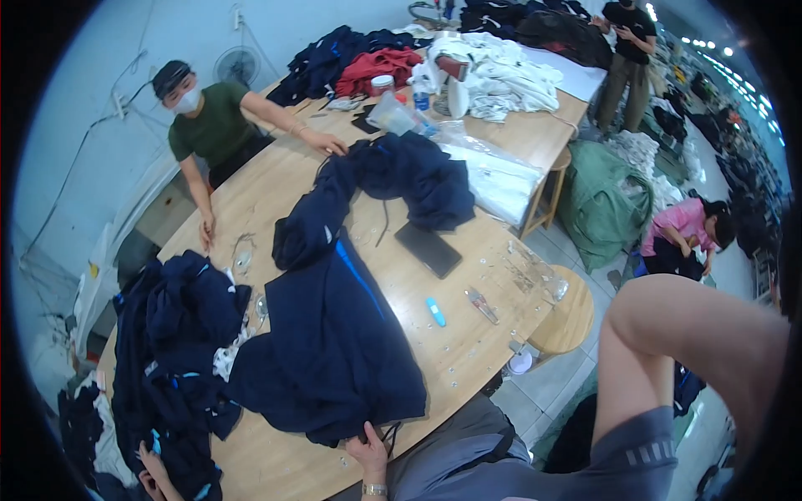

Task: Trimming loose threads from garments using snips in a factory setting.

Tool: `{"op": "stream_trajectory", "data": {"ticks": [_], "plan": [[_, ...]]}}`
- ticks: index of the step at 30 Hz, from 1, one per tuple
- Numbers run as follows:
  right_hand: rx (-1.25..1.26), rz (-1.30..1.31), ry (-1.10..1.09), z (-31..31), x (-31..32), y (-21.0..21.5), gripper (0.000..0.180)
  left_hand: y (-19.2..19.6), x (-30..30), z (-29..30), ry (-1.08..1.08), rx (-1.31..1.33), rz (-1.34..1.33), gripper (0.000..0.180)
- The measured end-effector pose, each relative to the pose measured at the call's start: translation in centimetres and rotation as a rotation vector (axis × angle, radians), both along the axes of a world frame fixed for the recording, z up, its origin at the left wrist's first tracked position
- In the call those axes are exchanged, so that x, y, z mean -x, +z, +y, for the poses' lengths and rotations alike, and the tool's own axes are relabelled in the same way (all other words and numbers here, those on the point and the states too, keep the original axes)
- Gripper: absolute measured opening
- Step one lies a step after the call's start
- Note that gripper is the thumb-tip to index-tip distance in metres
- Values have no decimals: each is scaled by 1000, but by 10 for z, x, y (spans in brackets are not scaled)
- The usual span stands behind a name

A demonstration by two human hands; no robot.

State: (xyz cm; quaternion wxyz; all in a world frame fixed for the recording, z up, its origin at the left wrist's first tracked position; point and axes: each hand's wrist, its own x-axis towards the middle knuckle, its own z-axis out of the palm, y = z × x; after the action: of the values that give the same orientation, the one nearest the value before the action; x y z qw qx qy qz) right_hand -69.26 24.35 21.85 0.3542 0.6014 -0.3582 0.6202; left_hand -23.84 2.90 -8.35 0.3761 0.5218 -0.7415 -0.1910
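- Left hand [370, 455] pinches the near hem of the navy garment [334, 351], which spreads away from it across the wooden table [468, 351].
- Right hand is out of view; only the raised right arm [693, 334] shows.
- Blue marker [435, 311] lies beyond the left hand, to its right.

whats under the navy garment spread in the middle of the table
The navy garment lies on the wooden table. The left hand grips its near hem. Anything beneath the cloth is hidden.
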Motion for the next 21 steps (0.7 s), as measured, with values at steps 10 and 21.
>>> {"op": "stream_trajectory", "data": {"ticks": [10,21], "plan": [[-738,-930,112,-245,44,-50,48,5,3,0,15,-38,-61,21],[-1118,-762,-63,-253,-25,-175,37,10,6,0,43,22,-28,22]]}}
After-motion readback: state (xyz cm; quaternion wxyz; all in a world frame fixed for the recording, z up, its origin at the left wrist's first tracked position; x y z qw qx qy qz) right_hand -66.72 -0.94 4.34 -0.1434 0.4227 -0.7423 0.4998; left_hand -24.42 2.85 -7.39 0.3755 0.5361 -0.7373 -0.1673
